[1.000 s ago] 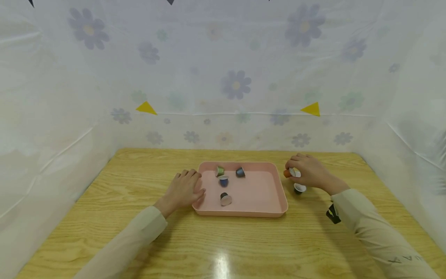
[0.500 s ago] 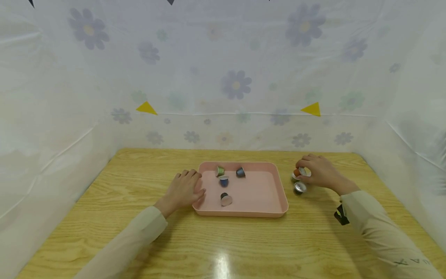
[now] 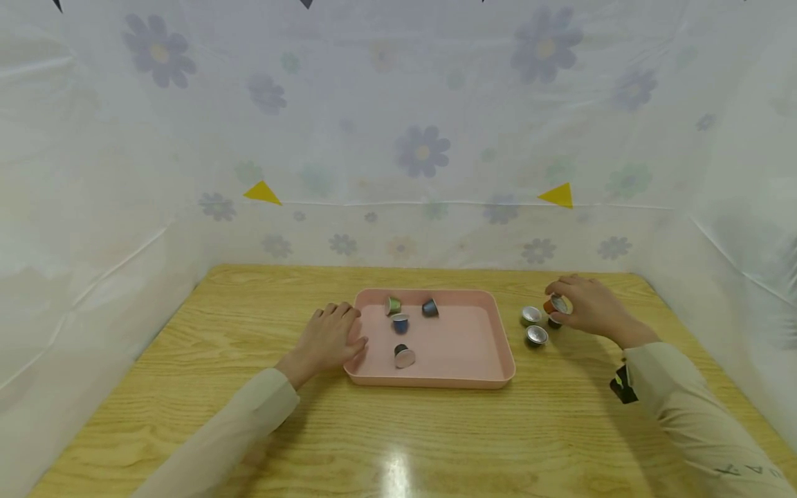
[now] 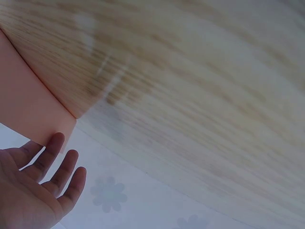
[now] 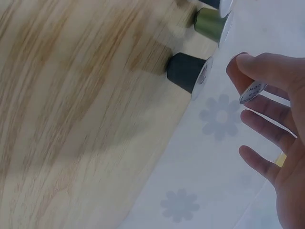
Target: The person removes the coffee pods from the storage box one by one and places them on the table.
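Between thumb and fingers, my right hand (image 3: 590, 309) pinches an orange coffee capsule (image 3: 549, 306) with a silver lid, tilted, above the table right of the tray. Just below it stands a dark capsule (image 5: 183, 71), partly hidden by the hand in the head view. Two more lid-up capsules stand to its left: a green one (image 5: 209, 24) and a dark-sided one (image 3: 536, 337). My left hand (image 3: 324, 339) rests at the left rim of the pink tray (image 3: 429, 382), fingers relaxed and touching it. The left thumb is mostly hidden in the left wrist view.
Inside the tray lie a green capsule (image 3: 393, 306), a blue one (image 3: 400, 324), a grey-blue one (image 3: 429, 308) and a black one (image 3: 403, 355). The wooden table (image 3: 398, 436) ends at a flowered white curtain (image 3: 349, 138), with white sheets at both sides.
My right hand has moved right with the orange capsule, away from the tray and past the two standing capsules, which now show fully. The left hand and the tray have stayed put.
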Tool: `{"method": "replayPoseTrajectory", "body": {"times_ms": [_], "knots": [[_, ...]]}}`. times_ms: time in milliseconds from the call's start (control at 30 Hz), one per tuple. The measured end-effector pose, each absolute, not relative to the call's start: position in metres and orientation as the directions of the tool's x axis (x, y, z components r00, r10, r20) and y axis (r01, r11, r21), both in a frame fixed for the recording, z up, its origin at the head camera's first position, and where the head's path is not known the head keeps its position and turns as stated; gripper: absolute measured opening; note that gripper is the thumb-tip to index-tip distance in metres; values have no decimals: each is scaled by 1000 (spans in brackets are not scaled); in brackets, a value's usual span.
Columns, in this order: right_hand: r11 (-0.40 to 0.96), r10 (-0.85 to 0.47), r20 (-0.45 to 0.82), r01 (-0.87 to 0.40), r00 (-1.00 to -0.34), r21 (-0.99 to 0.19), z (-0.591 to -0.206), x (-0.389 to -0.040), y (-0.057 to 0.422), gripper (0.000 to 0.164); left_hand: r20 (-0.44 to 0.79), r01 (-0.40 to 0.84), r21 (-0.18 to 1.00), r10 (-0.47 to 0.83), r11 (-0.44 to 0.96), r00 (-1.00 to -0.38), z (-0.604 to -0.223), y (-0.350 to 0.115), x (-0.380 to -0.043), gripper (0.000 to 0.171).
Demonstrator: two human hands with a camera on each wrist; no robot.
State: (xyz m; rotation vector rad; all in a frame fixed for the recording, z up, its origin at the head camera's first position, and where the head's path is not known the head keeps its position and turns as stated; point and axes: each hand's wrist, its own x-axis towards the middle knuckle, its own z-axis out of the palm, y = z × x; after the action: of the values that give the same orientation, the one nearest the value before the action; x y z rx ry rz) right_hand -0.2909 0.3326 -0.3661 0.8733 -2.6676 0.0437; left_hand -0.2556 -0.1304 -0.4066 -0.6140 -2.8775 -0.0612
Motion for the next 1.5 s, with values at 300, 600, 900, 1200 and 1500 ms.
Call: {"method": "replayPoseTrajectory", "body": {"times_ms": [300,600,900,1200,1500], "knots": [[837,-536,315,-542,-784,76,-365,-288,350,37,192,403,14,393,915,-899,-405,-130,-255,49],[851,-519,298,-519,-801,86,-366,-285,364,34,195,404,20,393,914,-899,-406,-130,-255,49],[880,-472,229,-470,-851,69,-372,-282,372,34,190,402,22,391,915,-901,-404,-130,-254,50],[890,-454,180,-453,-872,50,-381,-281,376,34,204,407,21,394,913,-896,-405,-130,-255,49],[885,-464,185,-461,-867,61,-389,-281,377,31,203,408,6,398,913,-894,-406,-130,-255,49]]}}
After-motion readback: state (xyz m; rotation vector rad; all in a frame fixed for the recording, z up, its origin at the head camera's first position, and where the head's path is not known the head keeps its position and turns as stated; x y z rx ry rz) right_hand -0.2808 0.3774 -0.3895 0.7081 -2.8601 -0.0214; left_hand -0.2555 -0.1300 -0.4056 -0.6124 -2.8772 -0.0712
